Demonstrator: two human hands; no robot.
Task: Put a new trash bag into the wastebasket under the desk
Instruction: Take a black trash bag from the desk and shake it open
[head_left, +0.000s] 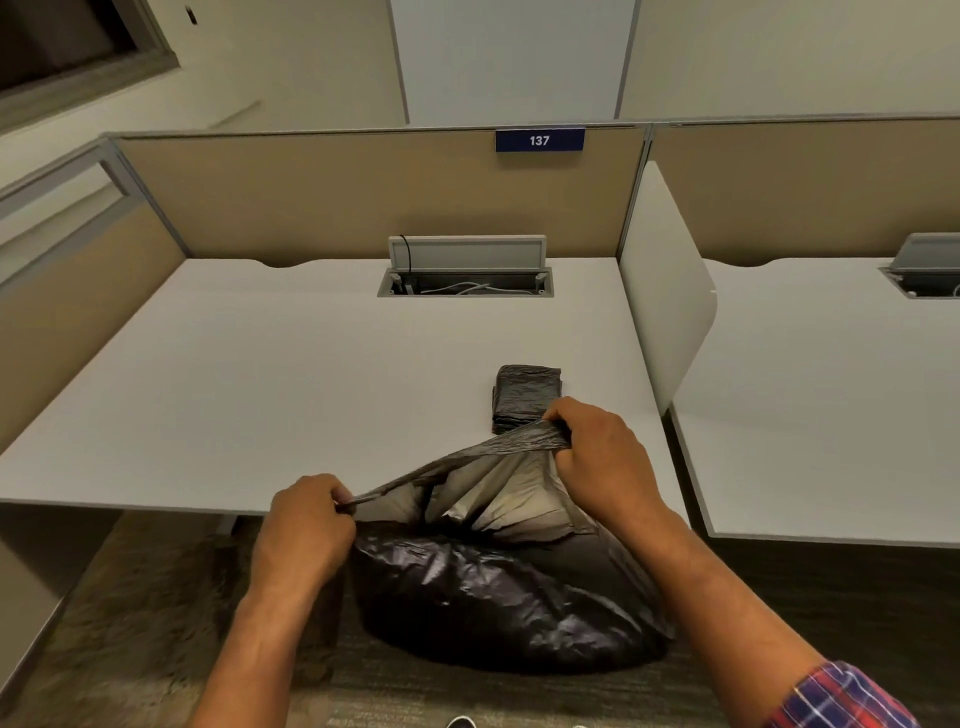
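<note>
Both hands pinch the bag's (498, 587) rim and stretch its mouth open just in front of the desk (291, 374) edge: left hand (304, 525) at the near rim, right hand (597, 457) over the desk. A bag roll (527, 389) lies on the desk just beyond the right hand.

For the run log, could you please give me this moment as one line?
stage: opening bag | left hand: gripping rim | right hand: gripping rim | thin black plastic trash bag: mouth spread | folded black bag stack: on white desk
</note>
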